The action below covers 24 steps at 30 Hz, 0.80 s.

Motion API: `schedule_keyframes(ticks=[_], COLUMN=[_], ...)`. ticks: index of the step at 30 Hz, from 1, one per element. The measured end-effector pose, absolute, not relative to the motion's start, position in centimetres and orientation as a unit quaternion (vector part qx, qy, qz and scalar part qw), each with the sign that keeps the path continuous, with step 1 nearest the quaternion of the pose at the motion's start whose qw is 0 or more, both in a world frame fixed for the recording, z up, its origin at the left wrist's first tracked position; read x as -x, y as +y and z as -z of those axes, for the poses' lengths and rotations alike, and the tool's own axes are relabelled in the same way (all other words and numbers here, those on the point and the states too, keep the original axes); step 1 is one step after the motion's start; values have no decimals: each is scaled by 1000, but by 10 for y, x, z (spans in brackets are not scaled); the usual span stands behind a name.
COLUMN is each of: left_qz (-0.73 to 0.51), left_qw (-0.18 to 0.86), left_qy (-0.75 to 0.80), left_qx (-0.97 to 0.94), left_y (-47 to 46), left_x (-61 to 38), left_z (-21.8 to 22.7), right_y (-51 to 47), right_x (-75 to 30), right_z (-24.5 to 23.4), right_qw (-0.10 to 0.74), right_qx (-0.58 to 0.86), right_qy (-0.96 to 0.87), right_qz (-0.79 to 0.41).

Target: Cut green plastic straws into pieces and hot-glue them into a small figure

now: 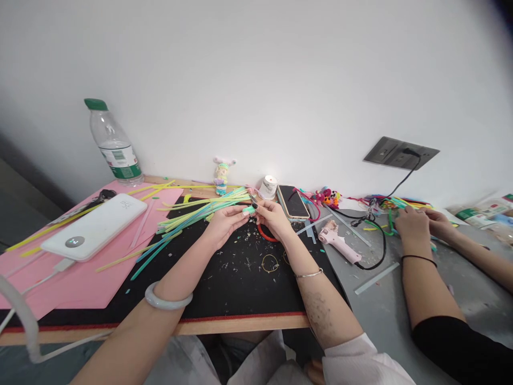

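Over the black mat (240,278), my left hand (222,227) pinches a short mint-green fuzzy piece (249,210), which looks like pipe cleaner. My right hand (274,218) is closed right beside it, fingertips close to the green piece. A small metal and dark part pokes out above the right fingers, and a red loop (266,234) shows under that hand; together they look like scissors, mostly hidden by the hand. Behind my left hand lies a bundle of yellow, green and blue pipe cleaners (172,227). Small trimmings are scattered on the mat.
A bottle (118,152), power bank (96,227) and pink sheets (108,283) lie left. Along the wall are a fuzzy doll (222,179), paper cup (268,187) and phone (294,202). A corded glue gun (339,243) is right, near a co-worker's hands (412,227).
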<state>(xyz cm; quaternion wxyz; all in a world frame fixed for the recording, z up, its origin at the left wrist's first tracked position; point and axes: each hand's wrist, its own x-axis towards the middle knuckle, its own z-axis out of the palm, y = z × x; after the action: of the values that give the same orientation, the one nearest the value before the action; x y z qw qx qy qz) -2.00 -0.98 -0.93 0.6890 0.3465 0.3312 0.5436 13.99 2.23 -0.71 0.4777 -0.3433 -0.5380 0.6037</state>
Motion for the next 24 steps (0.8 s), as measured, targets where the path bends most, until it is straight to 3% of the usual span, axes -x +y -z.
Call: schedule_keyframes(ticks=[24], left_qz=[-541], left_qw=[695], left_qy=[343], left_qx=[-327], left_y=[-10], left_x=[19], left_z=[9], right_y=[23], right_x=[-140], right_z=[7], right_qw=[475], right_qx=[384], right_qy=[-573], right_qz=[-546])
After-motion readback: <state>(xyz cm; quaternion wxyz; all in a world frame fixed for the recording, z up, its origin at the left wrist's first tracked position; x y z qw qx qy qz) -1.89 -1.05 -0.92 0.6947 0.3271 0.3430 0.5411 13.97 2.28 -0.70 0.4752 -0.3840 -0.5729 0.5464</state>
